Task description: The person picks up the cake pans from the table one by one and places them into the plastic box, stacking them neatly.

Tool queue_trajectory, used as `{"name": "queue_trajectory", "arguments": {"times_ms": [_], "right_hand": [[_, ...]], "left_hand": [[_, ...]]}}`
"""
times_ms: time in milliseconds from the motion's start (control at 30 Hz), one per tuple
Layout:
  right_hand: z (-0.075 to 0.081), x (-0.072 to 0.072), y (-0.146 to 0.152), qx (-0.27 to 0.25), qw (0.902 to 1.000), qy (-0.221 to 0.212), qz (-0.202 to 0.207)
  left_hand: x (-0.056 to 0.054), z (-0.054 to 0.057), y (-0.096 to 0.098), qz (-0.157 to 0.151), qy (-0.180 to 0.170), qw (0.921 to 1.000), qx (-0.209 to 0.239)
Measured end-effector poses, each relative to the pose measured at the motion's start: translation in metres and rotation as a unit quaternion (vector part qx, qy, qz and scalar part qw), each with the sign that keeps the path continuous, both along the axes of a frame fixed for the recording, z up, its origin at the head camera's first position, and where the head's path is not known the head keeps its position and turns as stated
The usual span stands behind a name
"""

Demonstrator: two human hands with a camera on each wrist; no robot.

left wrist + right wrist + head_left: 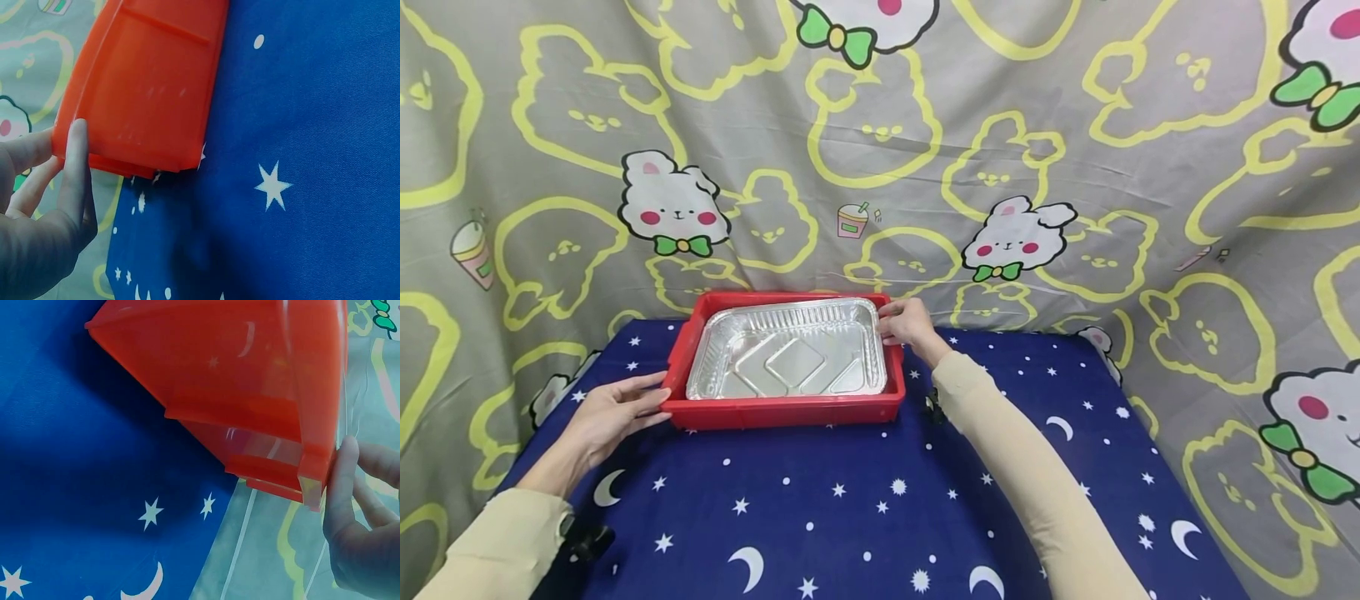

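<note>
A red plastic bin [790, 412] stands at the back of the table. Inside it lies a silver foil pan [797, 362] with a ribbed wall and a diamond pattern in its base. My left hand [613, 414] holds the bin's near left corner at the rim; the left wrist view has fingers on both sides of that red edge [70, 134]. At the right side, my right hand [910, 325] grips the bin's rim, fingertips close against the foil pan's right edge. From the right wrist, the thumb and fingers [340, 487] meet at the red rim [319, 437].
A dark blue cloth [850, 517] with white stars and moons covers the table. Directly behind the bin hangs a grey curtain [910, 200] with cartoon bears and rabbits, which also runs down both sides. Small black devices [587, 537] are strapped at both wrists.
</note>
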State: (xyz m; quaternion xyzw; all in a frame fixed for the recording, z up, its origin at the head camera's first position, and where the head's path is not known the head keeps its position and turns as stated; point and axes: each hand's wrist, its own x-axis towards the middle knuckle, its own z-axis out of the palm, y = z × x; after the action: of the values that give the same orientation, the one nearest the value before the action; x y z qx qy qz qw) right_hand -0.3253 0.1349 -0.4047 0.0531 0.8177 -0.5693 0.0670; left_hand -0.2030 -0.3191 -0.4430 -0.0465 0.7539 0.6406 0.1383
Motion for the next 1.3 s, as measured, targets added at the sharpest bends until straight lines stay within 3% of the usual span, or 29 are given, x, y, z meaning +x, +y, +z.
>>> {"name": "queue_trajectory", "arguments": {"times_ms": [333,700,867,1100,1300], "right_hand": [[0.0,0.002,0.007,-0.024,0.9996,-0.011,0.011],[0.0,0.018,0.022,-0.062,0.9972,-0.031,0.029],[0.001,0.024,0.027,-0.065,0.997,-0.027,0.032],[0.004,0.034,0.04,-0.07,0.9968,-0.015,0.037],[0.002,0.047,0.058,-0.047,0.9981,0.004,0.04]], "left_hand": [[-0.003,-0.002,-0.001,-0.002,0.002,0.9998,-0.017],[-0.002,0.0,0.002,0.0,0.007,0.9993,-0.038],[0.003,0.003,0.004,0.008,0.019,0.9977,-0.064],[0.013,0.007,0.014,0.034,0.079,0.984,-0.156],[0.02,0.005,0.021,0.062,0.124,0.966,-0.218]]}}
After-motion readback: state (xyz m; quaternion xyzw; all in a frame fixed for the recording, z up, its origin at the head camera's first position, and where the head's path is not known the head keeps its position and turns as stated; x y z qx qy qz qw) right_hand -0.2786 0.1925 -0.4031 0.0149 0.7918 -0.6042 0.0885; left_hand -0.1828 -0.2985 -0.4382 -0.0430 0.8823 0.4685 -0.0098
